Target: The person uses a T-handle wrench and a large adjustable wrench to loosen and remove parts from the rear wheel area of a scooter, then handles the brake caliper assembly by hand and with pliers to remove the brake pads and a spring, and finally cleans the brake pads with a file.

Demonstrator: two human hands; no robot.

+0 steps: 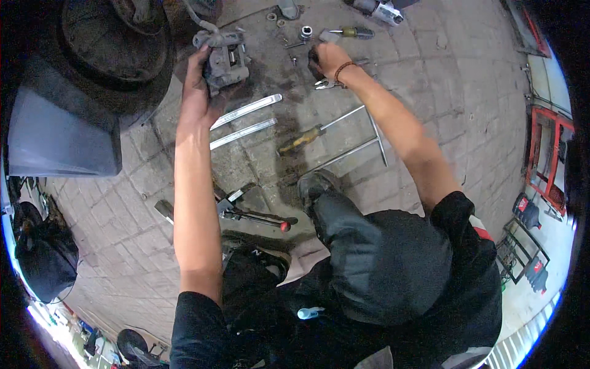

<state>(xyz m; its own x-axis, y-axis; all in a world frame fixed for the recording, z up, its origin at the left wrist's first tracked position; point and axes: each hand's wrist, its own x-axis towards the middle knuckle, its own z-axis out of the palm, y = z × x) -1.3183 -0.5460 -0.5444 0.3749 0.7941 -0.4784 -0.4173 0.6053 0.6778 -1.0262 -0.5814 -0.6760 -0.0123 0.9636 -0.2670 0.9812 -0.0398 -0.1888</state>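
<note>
My left hand (199, 92) grips a grey metal brake caliper (227, 61), a hose (200, 18) attached to its top. My right hand (329, 60) is curled low over the paving; what its fingers hold is hidden. Pliers (324, 85) lie just under that hand, near a socket (306, 32), a bolt (294, 61), washers (271, 17) and a short screwdriver (349, 31). Two silver flat bars (255, 104) lie below the caliper, beside a long yellow-handled screwdriver (298, 140) and a metal T-bar (376, 142).
A tyre (110, 67) and grey bin (61, 147) stand at left. A red-knobbed tool (252, 215) lies by my feet (316, 187). A cylindrical power tool (381, 11) is at the top; a red metal frame (547, 154) leans at the right wall.
</note>
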